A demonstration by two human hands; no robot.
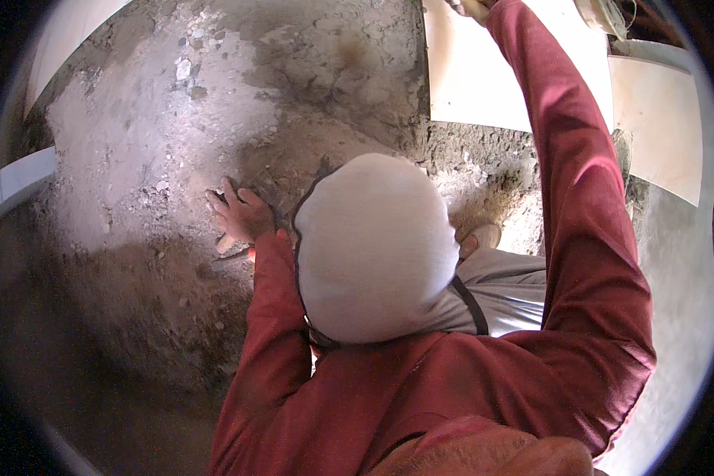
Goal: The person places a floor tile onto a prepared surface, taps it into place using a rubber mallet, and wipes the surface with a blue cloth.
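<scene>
My left hand (246, 216) rests on rough, dusty ground (147, 170) beside my bent knee (377, 246), fingers spread and holding nothing that I can see. Just below its wrist lies a small tool-like thing with a dark, thin part and a bit of orange-red (251, 254), mostly hidden by the hand and sleeve. My right arm reaches far forward. At the top edge of the head view, my right hand (471, 9) is over a large white tile (476, 75). The picture's edge cuts off its fingers, so their grip cannot be made out.
A second pale tile (658, 119) lies at the right, below a bucket-like container (603, 16). White panels (20, 184) curve along the left rim. Loose chips and crumbs cover the ground. My foot (484, 238) is near the white tile's lower edge.
</scene>
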